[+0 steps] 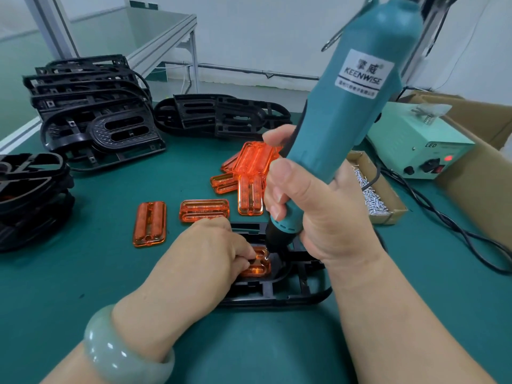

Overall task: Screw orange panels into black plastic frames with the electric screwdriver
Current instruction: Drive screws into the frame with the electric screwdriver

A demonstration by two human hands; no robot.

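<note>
Green matting (110,273) is covering the bench, with white walls and an aluminium-framed table standing behind at 11 o'clock. A black frame (277,296) is lying flat at 6 o'clock, and the orange panel (257,270) is sitting in its recess. The left hand (205,253) is pinning that panel with bent, bunched fingertips, probably to stop it shifting under the bit. The right hand (313,212) is wrapping its fingers tightly round the electric screwdriver (360,92), holding it near upright so the tip seems to be meeting a screw at the panel's edge. Spare panels (203,210) are lying at 12 o'clock, stacked frames (91,106) at 10, a screw box (372,196) and power unit (415,139) at 2, all in easy reach.
</note>
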